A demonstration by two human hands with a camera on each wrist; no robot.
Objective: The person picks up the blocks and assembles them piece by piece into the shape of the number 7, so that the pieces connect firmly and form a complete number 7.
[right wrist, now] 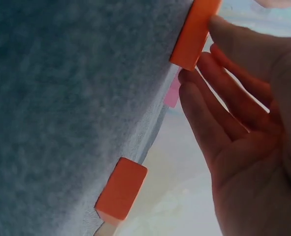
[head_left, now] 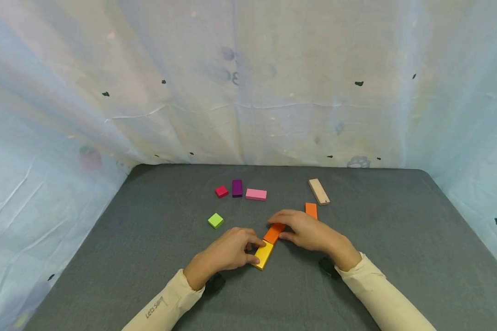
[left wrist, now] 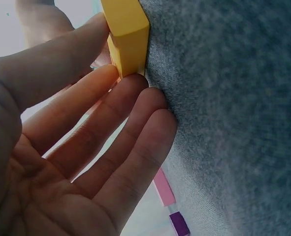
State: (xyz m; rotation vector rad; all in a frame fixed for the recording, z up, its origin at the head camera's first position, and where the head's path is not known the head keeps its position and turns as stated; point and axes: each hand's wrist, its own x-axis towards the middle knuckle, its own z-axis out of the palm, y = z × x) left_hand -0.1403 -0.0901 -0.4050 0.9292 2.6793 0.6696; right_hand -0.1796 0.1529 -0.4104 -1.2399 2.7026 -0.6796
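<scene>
A yellow block (head_left: 263,256) lies on the grey table, its far end meeting the near end of an orange block (head_left: 274,233) so the two form one slanted line. My left hand (head_left: 230,248) pinches the yellow block between thumb and fingertips; in the left wrist view the thumb (left wrist: 93,34) presses one side of it. My right hand (head_left: 308,230) grips the orange block, with the thumb (right wrist: 229,34) on its near side and fingers at the far side. Part of a second orange block (head_left: 311,210) shows just beyond the right hand.
Behind the hands lie a red block (head_left: 221,191), a purple block (head_left: 237,188), a pink block (head_left: 256,195) and a lime green block (head_left: 216,220). A pale wooden block (head_left: 319,191) is at the back right. A pale curtain (head_left: 248,92) hangs around the table (head_left: 170,193).
</scene>
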